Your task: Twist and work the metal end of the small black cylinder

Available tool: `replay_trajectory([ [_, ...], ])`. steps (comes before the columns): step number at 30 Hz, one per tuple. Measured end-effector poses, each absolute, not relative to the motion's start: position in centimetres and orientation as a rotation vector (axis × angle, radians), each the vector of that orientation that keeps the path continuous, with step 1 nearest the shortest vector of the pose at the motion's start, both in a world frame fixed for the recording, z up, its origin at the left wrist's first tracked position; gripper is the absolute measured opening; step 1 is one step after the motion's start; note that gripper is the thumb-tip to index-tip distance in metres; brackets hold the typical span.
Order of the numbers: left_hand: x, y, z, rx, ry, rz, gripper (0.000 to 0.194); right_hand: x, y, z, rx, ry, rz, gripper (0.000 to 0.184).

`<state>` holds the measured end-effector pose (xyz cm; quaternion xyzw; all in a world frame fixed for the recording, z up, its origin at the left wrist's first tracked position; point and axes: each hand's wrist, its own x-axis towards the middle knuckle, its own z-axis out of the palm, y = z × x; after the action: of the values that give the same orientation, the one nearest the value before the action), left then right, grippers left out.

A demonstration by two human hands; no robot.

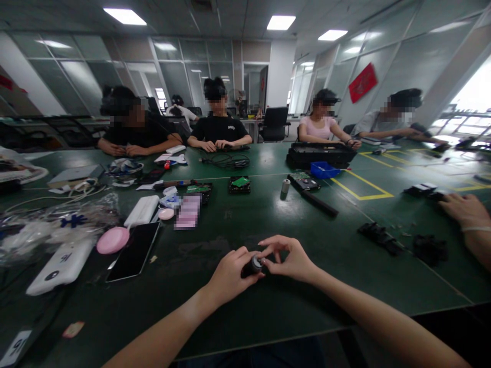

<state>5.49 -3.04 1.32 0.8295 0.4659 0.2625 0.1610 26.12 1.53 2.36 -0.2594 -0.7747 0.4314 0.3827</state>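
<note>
My left hand is closed round a small dark cylindrical part just above the dark green table. My right hand meets it from the right, thumb and fingertips pinched on the part's lighter metal end. Most of the part is hidden by my fingers. Both forearms reach in from the bottom edge.
A black phone, a pink round case and white power banks lie at the left. Black parts lie at the right, near another person's hand. Circuit boards, a blue tray and several seated people are at the far side.
</note>
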Motion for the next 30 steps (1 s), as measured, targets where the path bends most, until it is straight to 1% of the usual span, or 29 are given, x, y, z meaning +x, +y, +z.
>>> replay_trajectory([
  [4,5.4,-2.9,1.1,2.373,1.324,0.756,0.037,26.2,1.5,2.8,-0.644,-2.004,1.177,0.047],
  [6,5.4,-2.9,1.0,2.378,1.323,0.757,0.037,26.2,1.5,2.9,-0.661,-2.023,1.164,0.05],
  [12,5.4,-2.9,0.9,2.395,1.315,0.755,0.033,26.0,1.4,3.0,-0.748,-2.004,1.07,0.036],
  [18,5.5,-2.9,1.1,2.386,1.319,0.749,0.028,26.1,1.0,3.5,-0.674,-2.076,0.928,0.028],
  [23,5.5,-2.8,0.9,2.359,1.323,0.745,0.038,26.5,1.7,3.8,-0.693,-1.908,0.983,0.036],
  [27,5.4,-2.8,1.0,2.337,1.317,0.74,0.044,28.1,4.3,3.5,-0.904,-1.851,0.807,0.041],
  [30,5.4,-2.8,1.2,2.328,1.316,0.734,0.045,29.8,7.0,2.5,-1.023,-1.891,0.732,0.039],
])
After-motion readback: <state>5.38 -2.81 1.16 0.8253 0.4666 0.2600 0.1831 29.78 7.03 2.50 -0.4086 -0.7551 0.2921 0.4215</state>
